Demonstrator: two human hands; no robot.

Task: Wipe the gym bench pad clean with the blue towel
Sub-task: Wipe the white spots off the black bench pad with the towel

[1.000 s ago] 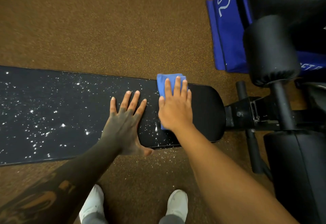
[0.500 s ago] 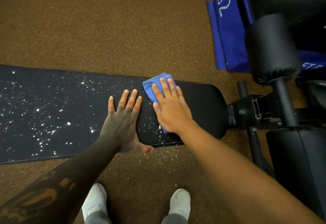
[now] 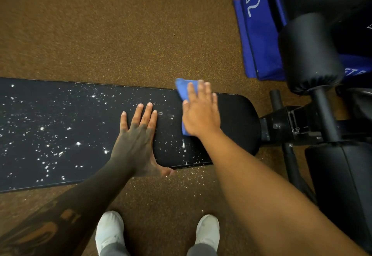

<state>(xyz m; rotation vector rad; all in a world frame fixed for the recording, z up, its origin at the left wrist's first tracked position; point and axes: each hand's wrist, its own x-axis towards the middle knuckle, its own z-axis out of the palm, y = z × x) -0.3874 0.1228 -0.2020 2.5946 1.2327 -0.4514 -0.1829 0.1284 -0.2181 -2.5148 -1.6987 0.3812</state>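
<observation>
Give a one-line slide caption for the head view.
Right hand presses blue towel on speckled bench pad while left hand rests flat beside it.

The bench pad [image 3: 60,130] runs from the left edge to right of centre, over the floor [image 3: 100,34]. The left hand [image 3: 138,141] lies flat on its near middle; just right of it the right hand [image 3: 201,118] lies flat on the towel [image 3: 182,89], whose far corner overhangs the pad's far edge. The frame [image 3: 281,122] joins the pad's right end. A roller pad [image 3: 310,54] sits far right, a mat [image 3: 259,34] left of it. Two shoes [image 3: 109,231] stand on the near floor.
</observation>
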